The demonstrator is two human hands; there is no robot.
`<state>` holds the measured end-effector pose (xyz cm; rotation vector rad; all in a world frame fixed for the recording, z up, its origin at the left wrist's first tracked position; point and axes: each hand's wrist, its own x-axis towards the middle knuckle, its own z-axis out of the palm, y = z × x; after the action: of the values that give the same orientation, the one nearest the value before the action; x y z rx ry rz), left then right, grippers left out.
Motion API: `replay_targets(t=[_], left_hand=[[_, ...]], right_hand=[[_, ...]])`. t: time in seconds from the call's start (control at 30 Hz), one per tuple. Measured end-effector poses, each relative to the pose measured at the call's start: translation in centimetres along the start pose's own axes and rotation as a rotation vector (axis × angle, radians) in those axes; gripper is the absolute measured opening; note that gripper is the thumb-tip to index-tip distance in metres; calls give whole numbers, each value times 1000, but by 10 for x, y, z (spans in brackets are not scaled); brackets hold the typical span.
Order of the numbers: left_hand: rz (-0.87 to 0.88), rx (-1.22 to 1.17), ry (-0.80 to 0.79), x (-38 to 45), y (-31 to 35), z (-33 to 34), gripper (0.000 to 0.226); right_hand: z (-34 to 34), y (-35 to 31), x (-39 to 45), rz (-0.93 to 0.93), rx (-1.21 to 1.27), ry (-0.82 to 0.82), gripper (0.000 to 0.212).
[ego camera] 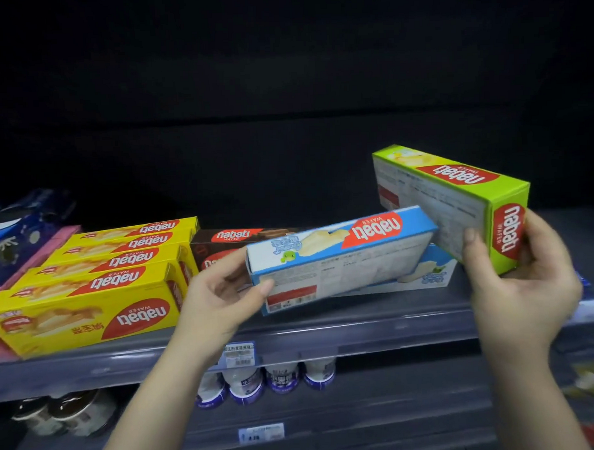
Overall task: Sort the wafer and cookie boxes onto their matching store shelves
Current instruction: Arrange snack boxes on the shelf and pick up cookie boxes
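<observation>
My left hand [220, 294] grips the left end of a blue wafer box [340, 260], tilted above the grey shelf [360, 330]. A second blue wafer box [428, 274] lies flat under it. In my right hand [516, 277] is the near end of a green wafer box [456, 199], held up at the right and slanting back to the left. Several yellow wafer boxes [89, 299] are stacked in a row at the left of the shelf. A brown wafer box [235, 240] lies behind my left hand, partly hidden.
Dark blue cookie packs [16, 231] and a pink box [54, 243] sit at the far left. Below the shelf stand white bottles [264, 381] and dark jars [63, 414]. Price tags [239, 354] hang on the shelf edge. The shelf's back is dark.
</observation>
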<state>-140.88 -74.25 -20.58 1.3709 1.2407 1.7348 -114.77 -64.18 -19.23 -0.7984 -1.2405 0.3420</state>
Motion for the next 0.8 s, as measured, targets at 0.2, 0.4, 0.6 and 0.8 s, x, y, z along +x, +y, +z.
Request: replay_targets(t=[0.2, 0.4, 0.6, 0.8], left_hand=[[-38, -29, -72, 4, -18, 15, 41], [-82, -89, -98, 14, -33, 23, 39], [-145, -22, -208, 16, -53, 26, 47], [-128, 252, -417, 23, -45, 7, 49]], right_hand=[[-9, 1, -1, -84, -95, -9, 42], [-17, 2, -4, -106, -130, 9, 42], [-29, 4, -4, -112, -218, 22, 40], [-37, 10, -2, -110, -281, 43, 37]])
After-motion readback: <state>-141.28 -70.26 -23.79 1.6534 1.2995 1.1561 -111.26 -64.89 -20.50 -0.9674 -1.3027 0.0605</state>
